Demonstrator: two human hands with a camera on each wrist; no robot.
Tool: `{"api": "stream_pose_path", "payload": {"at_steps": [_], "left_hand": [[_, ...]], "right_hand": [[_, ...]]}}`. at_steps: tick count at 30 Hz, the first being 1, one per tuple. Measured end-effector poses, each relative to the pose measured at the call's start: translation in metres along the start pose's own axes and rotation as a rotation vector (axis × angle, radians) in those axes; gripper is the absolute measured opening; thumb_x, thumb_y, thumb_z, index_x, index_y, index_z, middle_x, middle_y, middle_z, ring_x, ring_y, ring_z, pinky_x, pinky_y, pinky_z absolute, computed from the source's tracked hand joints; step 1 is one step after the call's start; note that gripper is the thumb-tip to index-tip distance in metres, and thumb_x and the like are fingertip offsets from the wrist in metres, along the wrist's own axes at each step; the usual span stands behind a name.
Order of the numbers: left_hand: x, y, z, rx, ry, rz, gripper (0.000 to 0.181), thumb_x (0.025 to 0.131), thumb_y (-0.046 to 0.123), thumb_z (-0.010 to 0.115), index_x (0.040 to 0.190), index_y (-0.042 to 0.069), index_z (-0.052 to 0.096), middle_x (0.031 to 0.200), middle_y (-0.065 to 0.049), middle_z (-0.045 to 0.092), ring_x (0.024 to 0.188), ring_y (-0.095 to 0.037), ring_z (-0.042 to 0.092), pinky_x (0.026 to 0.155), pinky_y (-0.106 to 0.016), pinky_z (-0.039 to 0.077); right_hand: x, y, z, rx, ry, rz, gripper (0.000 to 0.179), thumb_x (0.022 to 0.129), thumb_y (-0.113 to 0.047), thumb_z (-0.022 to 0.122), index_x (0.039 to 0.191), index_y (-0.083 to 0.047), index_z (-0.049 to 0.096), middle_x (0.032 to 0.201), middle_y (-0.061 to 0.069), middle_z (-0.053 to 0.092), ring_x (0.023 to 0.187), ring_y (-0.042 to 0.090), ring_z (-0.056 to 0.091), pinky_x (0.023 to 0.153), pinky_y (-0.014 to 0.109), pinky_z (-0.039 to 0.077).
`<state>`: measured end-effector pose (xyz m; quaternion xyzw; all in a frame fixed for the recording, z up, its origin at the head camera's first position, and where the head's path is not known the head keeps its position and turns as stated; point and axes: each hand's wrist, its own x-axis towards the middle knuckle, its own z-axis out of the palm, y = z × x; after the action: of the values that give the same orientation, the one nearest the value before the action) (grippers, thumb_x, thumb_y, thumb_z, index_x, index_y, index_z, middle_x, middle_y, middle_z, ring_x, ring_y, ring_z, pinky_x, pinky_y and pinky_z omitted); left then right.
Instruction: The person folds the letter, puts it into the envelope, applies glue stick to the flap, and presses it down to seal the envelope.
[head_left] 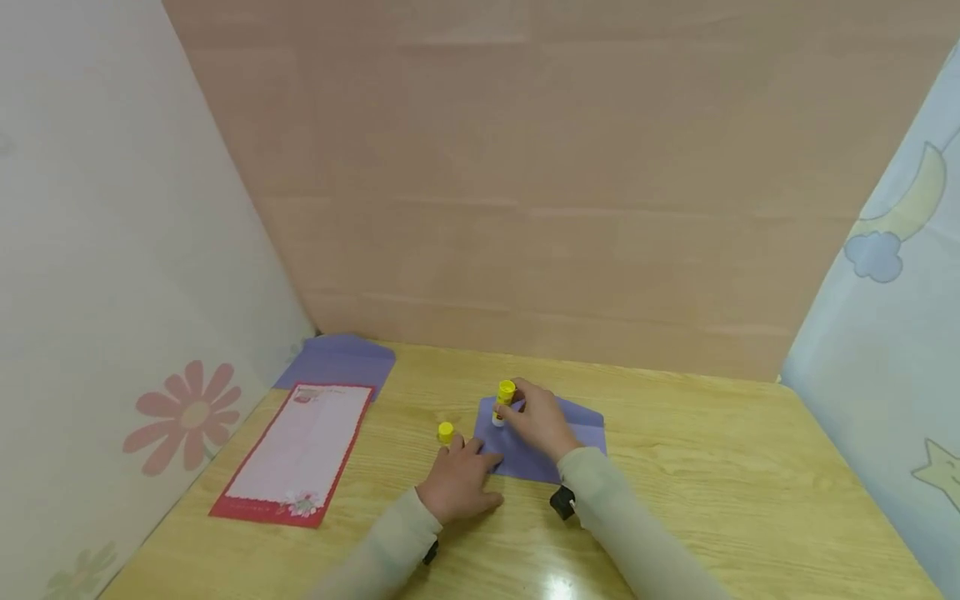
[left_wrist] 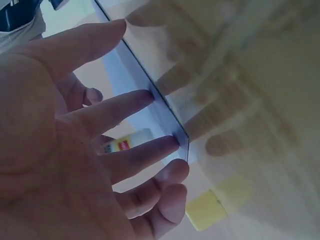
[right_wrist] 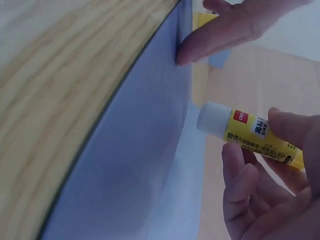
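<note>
A yellow glue stick [right_wrist: 250,131] with a white end is pinched in my right hand [head_left: 542,419], its white end pointing down at the purple envelope [head_left: 525,454]. In the right wrist view that end looks close to the paper; whether it touches, I cannot tell. My left hand [head_left: 459,483] lies at the envelope's left edge, fingers spread, with fingertips [left_wrist: 172,145] resting on the paper. Just beyond those fingers stands the yellow cap [head_left: 446,432] on the table, also visible in the left wrist view. The envelope's flap lies opened toward the back.
To the left lies a white letter sheet [head_left: 300,450] with a red border and flowers. It partly covers a second purple envelope [head_left: 337,360] at the back left corner. The wooden table [head_left: 712,467] is bounded by a brown back wall and patterned side panels.
</note>
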<state>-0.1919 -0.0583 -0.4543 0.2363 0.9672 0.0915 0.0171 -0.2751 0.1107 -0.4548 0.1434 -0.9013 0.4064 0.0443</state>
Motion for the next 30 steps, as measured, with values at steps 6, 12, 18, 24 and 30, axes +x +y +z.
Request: {"api": "stream_pose_path", "payload": {"at_steps": [6,12,18,24,30], "left_hand": [[0.001,0.001,0.000,0.000,-0.053,-0.005,0.055,0.083,0.046,0.077,0.130,0.020,0.068,0.137,-0.012,0.057,0.119,-0.035,0.049,0.089,-0.053,0.046],[0.001,0.001,0.000,0.009,-0.071,0.003,0.056,0.083,0.048,0.075,0.131,0.021,0.067,0.137,-0.010,0.057,0.112,-0.030,0.050,0.087,-0.049,0.046],[0.000,-0.002,0.003,-0.008,-0.055,0.009,0.054,0.083,0.047,0.076,0.130,0.021,0.068,0.134,-0.011,0.058,0.106,-0.029,0.050,0.081,-0.047,0.045],[0.001,-0.004,0.002,-0.014,-0.056,0.011,0.055,0.083,0.046,0.076,0.132,0.021,0.067,0.131,-0.011,0.059,0.103,-0.027,0.049,0.080,-0.044,0.044],[0.002,-0.003,-0.003,-0.014,-0.062,-0.002,0.055,0.083,0.045,0.076,0.132,0.021,0.067,0.134,-0.012,0.058,0.106,-0.029,0.050,0.082,-0.045,0.044]], "right_hand": [[0.006,-0.004,0.013,-0.031,-0.056,-0.035,0.015,0.095,-0.027,0.070,0.107,-0.020,0.064,0.104,0.001,0.069,0.085,0.017,0.065,0.071,0.037,0.054],[0.007,-0.005,0.018,-0.053,-0.117,-0.050,0.009,0.096,-0.024,0.068,0.100,-0.021,0.061,0.106,0.004,0.069,0.085,0.016,0.065,0.073,0.038,0.051],[0.004,-0.002,0.015,-0.063,-0.162,-0.068,0.014,0.098,-0.025,0.066,0.109,-0.018,0.060,0.109,0.007,0.069,0.079,0.011,0.065,0.070,0.036,0.051],[-0.004,0.002,0.004,-0.058,-0.144,-0.064,0.014,0.098,-0.023,0.067,0.109,-0.017,0.061,0.104,0.003,0.070,0.083,0.013,0.066,0.075,0.039,0.051],[-0.011,0.008,-0.009,-0.077,-0.121,-0.047,0.011,0.097,-0.024,0.068,0.104,-0.020,0.060,0.099,-0.002,0.068,0.085,0.013,0.064,0.076,0.040,0.050]]}}
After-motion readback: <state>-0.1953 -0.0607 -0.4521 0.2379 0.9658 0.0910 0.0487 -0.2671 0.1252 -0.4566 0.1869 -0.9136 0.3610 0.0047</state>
